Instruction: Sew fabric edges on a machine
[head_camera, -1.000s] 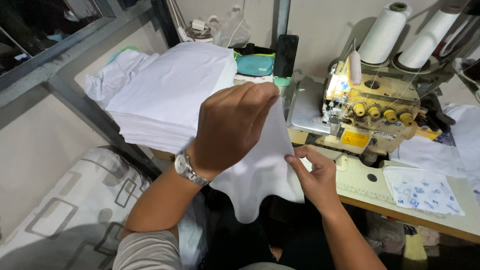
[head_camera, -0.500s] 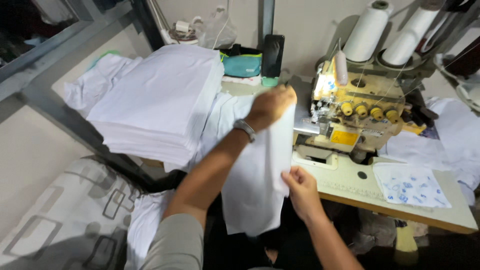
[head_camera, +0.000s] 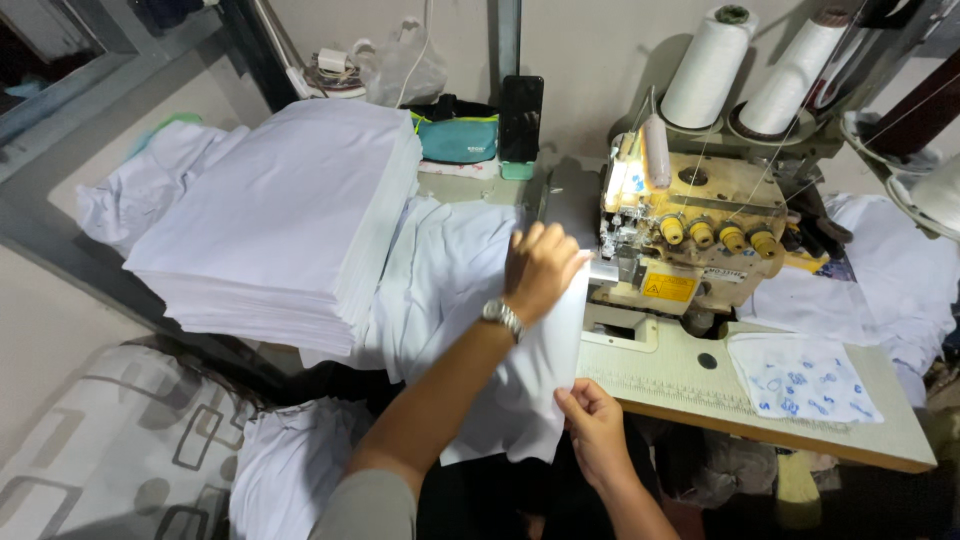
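White fabric panel (head_camera: 520, 380) hangs stretched between both hands just in front of the overlock sewing machine (head_camera: 690, 235), and that machine is the landmark for everything else. The left hand (head_camera: 540, 268), with a wristwatch (head_camera: 502, 314) on its wrist, has its fingers closed over the panel's upper edge right at the machine's left side, beside the spot where the presser foot seems to sit, though the foot itself is hidden behind the knuckles. The right hand (head_camera: 592, 415) sits lower, in front of the machine at the near edge of the sewing table (head_camera: 760, 425), pinching the panel's lower edge between thumb and fingers; held at both ends like this, the cloth stays taut and its edge runs straight toward the machine. Left of the machine, a tall stack of cut white pieces (head_camera: 290, 215) stands within easy reach of the left arm, with looser white cloth (head_camera: 440, 260) draped between the stack and the machine. Behind the machine, two large white thread cones (head_camera: 750, 70) stand on their holder, their threads leading down to it. To the machine's right a printed white rag (head_camera: 800, 378) lies flat on the table. Behind and left of the machine, a teal pouch (head_camera: 458, 135) and a dark phone (head_camera: 521, 118) lean near the wall.
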